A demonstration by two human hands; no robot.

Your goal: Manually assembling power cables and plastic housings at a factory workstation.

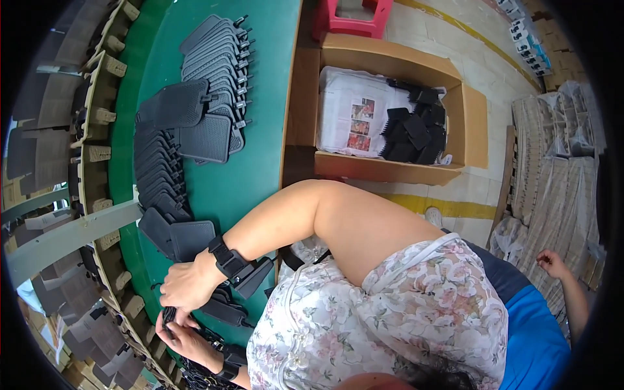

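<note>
In front of me, my left hand (190, 341) is closed on a small black bundle that looks like coiled cable (170, 316), with thumb and fingers around it. My right hand (187, 286) is bent just above, back of the hand up, its fingers curled down at the same bundle; its fingertips are partly hidden. Beyond my right hand, a flat black rectangular pad (193, 238) lies on the green table (263, 123). More black pads (224, 311) lie beside my right wrist, and a tangle of black cords (208, 364) is near my left wrist.
Overlapping rows of black pads (159, 162) and grey ribbed pads (214, 65) cover part of the table. An open cardboard box (383, 166) holds black pieces and a white package. Racks (91, 123) line the left, with a pale metal bar (71, 237). Another person's hand (552, 263) shows at right.
</note>
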